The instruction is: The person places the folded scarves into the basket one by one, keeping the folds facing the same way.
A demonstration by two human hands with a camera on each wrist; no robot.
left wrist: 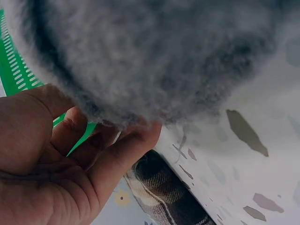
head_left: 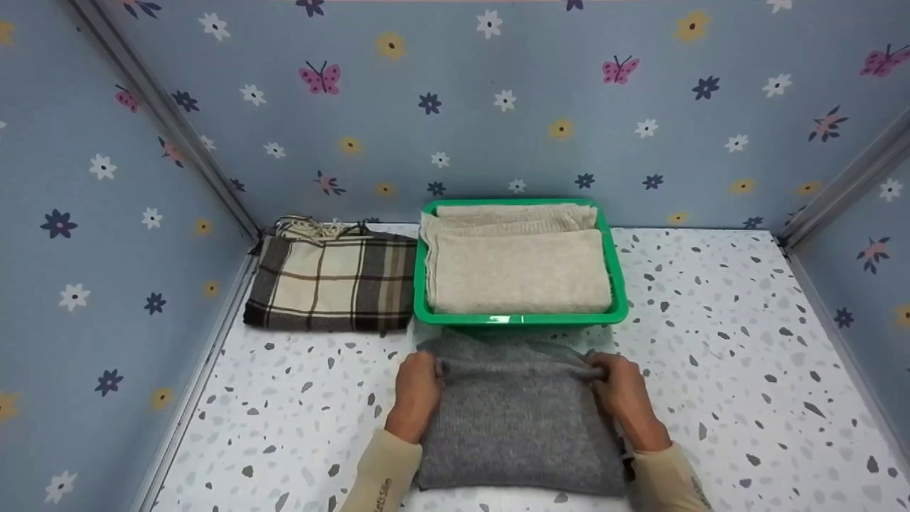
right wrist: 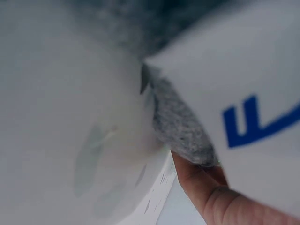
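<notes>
A folded grey woolly cloth (head_left: 522,427) lies on the speckled surface in front of a green basket. My left hand (head_left: 416,391) grips its far left corner; in the left wrist view, the left fingers (left wrist: 126,150) curl under the fuzzy edge. At the far right corner my right hand (head_left: 627,391) pinches the cloth, and the fabric between both hands is drawn into a crease. A white tag (right wrist: 262,117) with blue print covers much of the right wrist view, partly hiding the right fingers (right wrist: 197,183).
The green basket (head_left: 620,284) stands against the back wall, holding folded beige cloths (head_left: 519,274). Left of it lies a folded plaid cloth (head_left: 330,284) with a fringe at its back. Patterned walls (head_left: 462,128) enclose the back and both sides of the speckled surface (head_left: 746,398).
</notes>
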